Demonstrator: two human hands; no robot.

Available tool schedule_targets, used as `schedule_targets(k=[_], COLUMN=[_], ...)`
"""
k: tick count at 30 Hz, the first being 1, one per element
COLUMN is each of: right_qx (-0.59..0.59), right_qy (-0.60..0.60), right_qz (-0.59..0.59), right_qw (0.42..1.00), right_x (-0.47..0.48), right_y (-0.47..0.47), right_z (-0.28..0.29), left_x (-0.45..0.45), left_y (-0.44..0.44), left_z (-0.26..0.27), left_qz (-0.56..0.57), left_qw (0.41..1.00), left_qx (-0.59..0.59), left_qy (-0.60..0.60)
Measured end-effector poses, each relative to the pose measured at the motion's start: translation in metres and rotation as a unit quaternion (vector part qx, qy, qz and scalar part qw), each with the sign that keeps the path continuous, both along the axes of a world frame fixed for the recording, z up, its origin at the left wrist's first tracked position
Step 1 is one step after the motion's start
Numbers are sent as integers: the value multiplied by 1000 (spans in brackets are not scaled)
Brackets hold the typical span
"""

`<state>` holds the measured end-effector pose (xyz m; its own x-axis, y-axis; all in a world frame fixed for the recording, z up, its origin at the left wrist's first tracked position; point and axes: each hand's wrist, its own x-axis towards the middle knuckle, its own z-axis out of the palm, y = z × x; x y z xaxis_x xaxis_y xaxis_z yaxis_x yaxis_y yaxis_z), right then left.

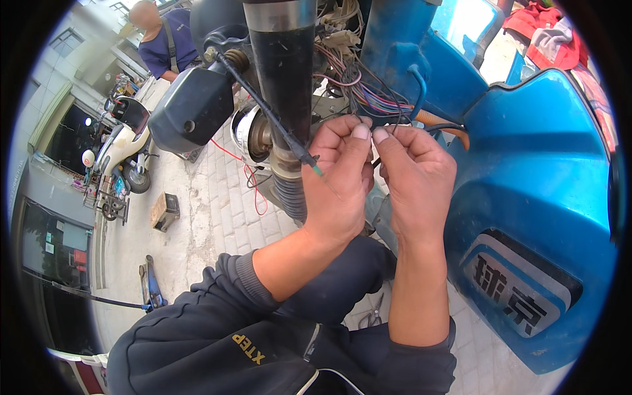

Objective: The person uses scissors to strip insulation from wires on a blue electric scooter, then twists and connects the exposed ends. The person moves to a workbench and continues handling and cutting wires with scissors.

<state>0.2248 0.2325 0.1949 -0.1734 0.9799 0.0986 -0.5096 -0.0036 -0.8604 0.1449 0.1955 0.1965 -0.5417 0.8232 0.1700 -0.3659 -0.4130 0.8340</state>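
Note:
My left hand [338, 180] and my right hand [419, 175] meet in front of the exposed wiring, thumb tips almost touching. Each pinches a thin dark wire between thumb and forefinger; the fingers mostly hide the wire ends. Just beyond them, a bundle of coloured wires [382, 100] runs out toward an orange corrugated conduit [442, 123]. Pale connectors [340, 39] hang higher in the harness. Left of the hands stands a black fork tube [284, 69] with a rubber bellows [290, 197] below. A black-sleeved cable [266, 111] slants across it, its green tip in front of my left hand.
A blue vehicle body panel [533, 187] rises close on the right. A black plastic housing [190, 111] and a round chrome-rimmed part [243, 133] sit left. Scissors [373, 316] and a blue jack [152, 284] lie on the paving. Farther off are a person [170, 42] and a parked scooter [121, 138].

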Motion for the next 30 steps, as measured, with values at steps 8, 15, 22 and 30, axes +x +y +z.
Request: schedule_targets(k=[8,15,22,30], right_qx=[4,99,96,28], right_qy=[23,63,88,124], right_qz=[47,87,-16,-28], right_qw=[999,989,991,992], right_x=[13,11,12,13], right_y=[0,-10,-8,-4], right_z=[-1,-5,-1,9], left_x=[1,-10,-5,2], left_y=[-2,-8,-7,-1], left_z=[14,21,16,16], left_qz=[-19,-120,-57,-28], left_qw=[999,982,993,998], left_qx=[-28,-6,-23,-36], left_qy=[-29,-144,-105,-30])
